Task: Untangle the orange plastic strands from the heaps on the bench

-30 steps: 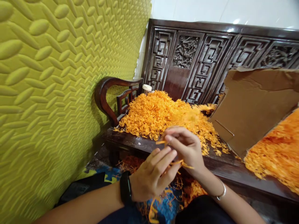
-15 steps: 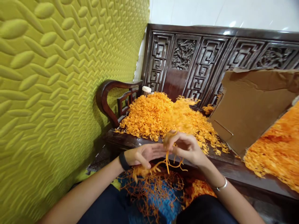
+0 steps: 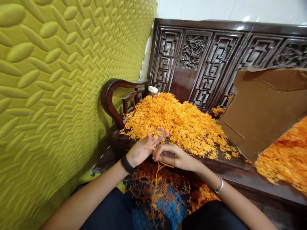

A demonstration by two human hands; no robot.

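Observation:
My left hand (image 3: 144,147) is held palm up with fingers spread, a few thin orange strands lying across it. My right hand (image 3: 175,157) sits just beside it, fingers curled in a pinch on orange strands (image 3: 158,169) that dangle down toward my lap. Both hands hover at the front edge of a dark wooden bench (image 3: 240,177). Right behind them lies a big heap of orange strands (image 3: 177,123) on the seat. More loose strands (image 3: 155,191) are scattered over the blue cloth on my lap.
A sheet of brown cardboard (image 3: 263,105) leans against the carved bench back (image 3: 203,60). A second orange heap (image 3: 285,156) lies at the right. A small white-lidded jar (image 3: 153,90) stands behind the armrest (image 3: 112,95). A yellow-green embossed wall (image 3: 59,80) fills the left.
A tossed clump of strands has landed on the big heap. Both hands have moved left and lower; my left hand has turned palm up and opened.

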